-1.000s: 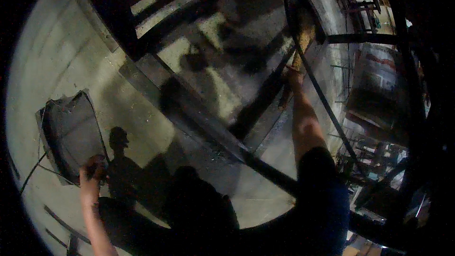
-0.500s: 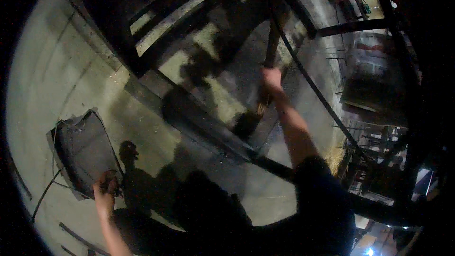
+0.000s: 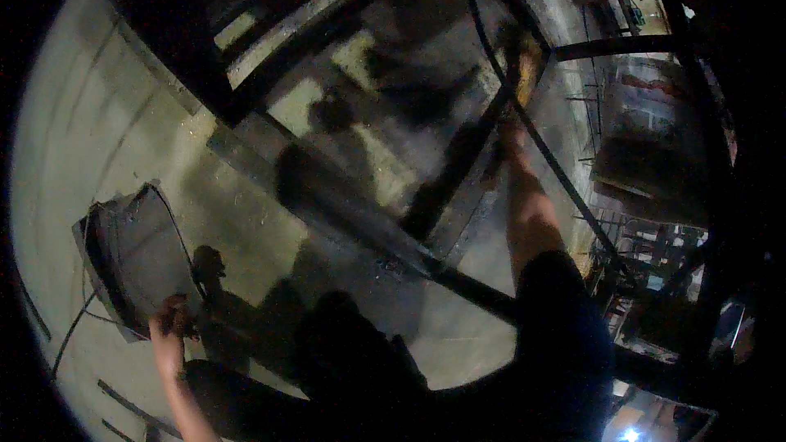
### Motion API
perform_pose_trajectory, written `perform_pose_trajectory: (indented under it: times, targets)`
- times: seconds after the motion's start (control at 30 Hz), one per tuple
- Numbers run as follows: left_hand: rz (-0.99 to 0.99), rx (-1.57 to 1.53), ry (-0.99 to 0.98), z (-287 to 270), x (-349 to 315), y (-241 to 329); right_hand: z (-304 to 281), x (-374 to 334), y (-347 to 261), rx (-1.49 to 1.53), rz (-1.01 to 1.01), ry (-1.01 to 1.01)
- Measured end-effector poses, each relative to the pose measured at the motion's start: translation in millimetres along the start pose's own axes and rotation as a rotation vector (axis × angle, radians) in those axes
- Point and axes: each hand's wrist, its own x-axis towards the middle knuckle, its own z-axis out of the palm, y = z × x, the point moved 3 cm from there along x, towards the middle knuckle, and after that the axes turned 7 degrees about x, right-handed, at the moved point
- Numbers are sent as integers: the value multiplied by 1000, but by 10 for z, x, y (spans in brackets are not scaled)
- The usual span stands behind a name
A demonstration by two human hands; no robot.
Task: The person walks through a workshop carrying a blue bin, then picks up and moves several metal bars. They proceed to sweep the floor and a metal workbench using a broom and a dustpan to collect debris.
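My right hand (image 3: 513, 141) reaches far out over the dark metal frame (image 3: 360, 225), closed and partly in shadow. It seems wrapped round a dark, stick-like thing, its kind lost in the dimness. Just beyond the hand shows a blurred yellowish-brown patch (image 3: 526, 74). At the lower left, the curled fingers of my left hand (image 3: 169, 327) are at the near corner of a dark grey shallow tray (image 3: 135, 250) on the floor. Something dark is at these fingers, too dim to name.
A thin dark bar (image 3: 565, 180) crosses beside my right forearm. A thick dark upright (image 3: 176, 33) stands at upper left. Dark strips (image 3: 139, 405) lie on the pale floor at lower left. Cluttered shelves or racks (image 3: 647, 237) fill the right side.
My right hand has moved farther out and to the right, into shadow, with the stick-like thing. My left hand has shifted only slightly left in the view, as has the tray.
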Motion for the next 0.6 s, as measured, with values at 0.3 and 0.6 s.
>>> perform_pose_trajectory:
  times: [0.3,0.6]
  targets:
    - [-1,-125,-71,-54,86,-110,-132,-1069,-2150,659,174,188]
    - [65,-117,65,-150,16,-101,-238,-92,-1461,-189,-28,15]
